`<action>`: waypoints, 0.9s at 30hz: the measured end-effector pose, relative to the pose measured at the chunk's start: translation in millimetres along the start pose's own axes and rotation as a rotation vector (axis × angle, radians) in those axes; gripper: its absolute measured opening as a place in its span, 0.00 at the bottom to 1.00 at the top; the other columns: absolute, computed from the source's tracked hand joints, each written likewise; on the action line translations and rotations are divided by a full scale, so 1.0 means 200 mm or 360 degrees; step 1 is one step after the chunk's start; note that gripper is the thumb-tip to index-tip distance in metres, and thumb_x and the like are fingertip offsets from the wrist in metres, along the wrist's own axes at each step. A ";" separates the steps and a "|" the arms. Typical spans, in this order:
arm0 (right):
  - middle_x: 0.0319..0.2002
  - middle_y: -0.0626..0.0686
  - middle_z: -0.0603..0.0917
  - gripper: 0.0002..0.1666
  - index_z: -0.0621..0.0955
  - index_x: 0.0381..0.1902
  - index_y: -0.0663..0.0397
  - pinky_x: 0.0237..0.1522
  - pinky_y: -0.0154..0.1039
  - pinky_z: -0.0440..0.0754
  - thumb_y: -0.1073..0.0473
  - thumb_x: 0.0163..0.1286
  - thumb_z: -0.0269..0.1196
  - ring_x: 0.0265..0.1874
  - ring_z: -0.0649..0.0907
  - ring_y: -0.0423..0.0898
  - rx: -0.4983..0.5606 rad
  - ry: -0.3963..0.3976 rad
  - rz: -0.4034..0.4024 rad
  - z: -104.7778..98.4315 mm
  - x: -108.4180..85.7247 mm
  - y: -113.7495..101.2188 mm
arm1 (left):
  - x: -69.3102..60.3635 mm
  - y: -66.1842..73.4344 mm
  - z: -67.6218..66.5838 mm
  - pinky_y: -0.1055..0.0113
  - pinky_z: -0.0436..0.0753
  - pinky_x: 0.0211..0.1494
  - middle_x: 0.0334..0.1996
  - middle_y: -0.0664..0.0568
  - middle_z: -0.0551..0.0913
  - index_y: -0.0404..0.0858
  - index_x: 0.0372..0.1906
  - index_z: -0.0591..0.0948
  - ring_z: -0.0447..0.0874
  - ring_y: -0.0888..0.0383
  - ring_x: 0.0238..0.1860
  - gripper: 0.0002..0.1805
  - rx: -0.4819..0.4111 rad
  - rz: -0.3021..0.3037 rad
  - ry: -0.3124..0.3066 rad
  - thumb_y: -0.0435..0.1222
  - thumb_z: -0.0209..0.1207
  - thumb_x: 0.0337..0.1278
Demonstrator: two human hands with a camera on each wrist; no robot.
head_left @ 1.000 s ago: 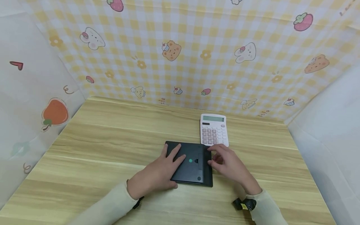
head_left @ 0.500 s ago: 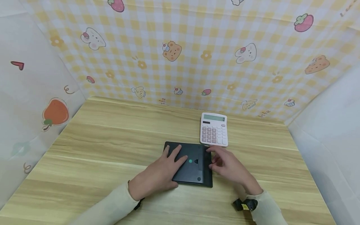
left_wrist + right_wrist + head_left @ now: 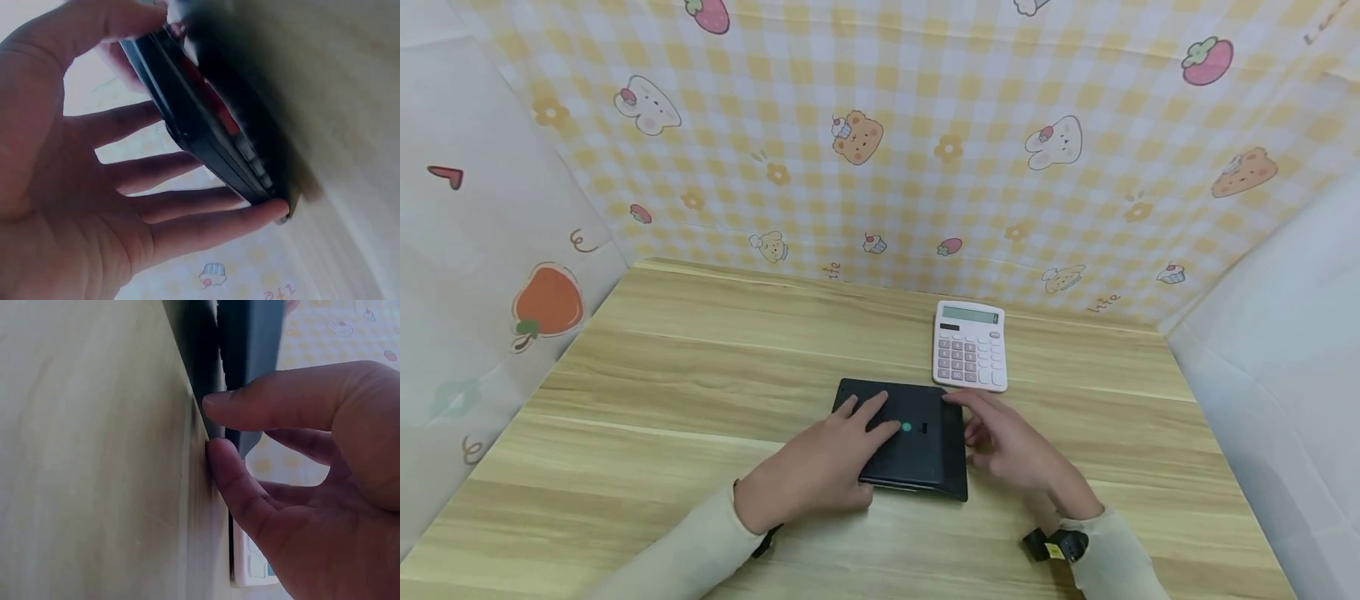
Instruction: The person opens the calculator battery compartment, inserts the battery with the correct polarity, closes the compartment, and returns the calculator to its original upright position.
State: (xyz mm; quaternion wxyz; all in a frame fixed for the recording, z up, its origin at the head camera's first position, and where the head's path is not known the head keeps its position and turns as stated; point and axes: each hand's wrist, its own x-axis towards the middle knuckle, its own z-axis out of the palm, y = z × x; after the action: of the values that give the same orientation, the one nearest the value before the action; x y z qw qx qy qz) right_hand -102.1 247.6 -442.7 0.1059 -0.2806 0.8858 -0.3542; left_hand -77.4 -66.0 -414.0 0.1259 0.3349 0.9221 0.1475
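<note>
A black calculator (image 3: 917,458) lies face down in the middle of the table, its back with a green round sticker turned up. My left hand (image 3: 816,462) grips its left part, fingers spread over the back and thumb at the near edge. Keys and some red show on its underside in the left wrist view, above a dark gap to the table. My right hand (image 3: 1015,446) holds the right edge, forefinger near the far right corner. Thumb and a finger meet around that edge (image 3: 214,422) in the right wrist view.
A white and pink calculator (image 3: 970,346) lies face up just beyond the black one, its display lit. The wooden table (image 3: 700,333) ends at a yellow checked cloth (image 3: 910,192) behind. White cloth (image 3: 1285,400) hangs at both sides.
The black calculator has tilted slightly, and its back looks darker. My right thumb has slid lower along its right edge. The left hand has barely moved.
</note>
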 end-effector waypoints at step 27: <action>0.54 0.54 0.87 0.41 0.76 0.76 0.60 0.48 0.40 0.88 0.84 0.67 0.65 0.45 0.85 0.43 -0.0035 0.0002 0.0095 -0.02 0.00 0.00 | -0.04 -0.16 -0.21 0.59 0.87 0.51 0.57 0.48 0.90 0.38 0.65 0.87 0.86 0.62 0.43 0.29 -0.0375 0.0223 0.0349 0.55 0.70 0.73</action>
State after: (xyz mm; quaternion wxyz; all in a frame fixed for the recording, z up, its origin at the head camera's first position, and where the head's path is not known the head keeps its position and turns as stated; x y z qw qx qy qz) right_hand -103.5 249.6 -440.0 0.1128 -0.2549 0.8976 -0.3414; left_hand -103.2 -102.9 -385.6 0.0525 0.3632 0.8809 0.2987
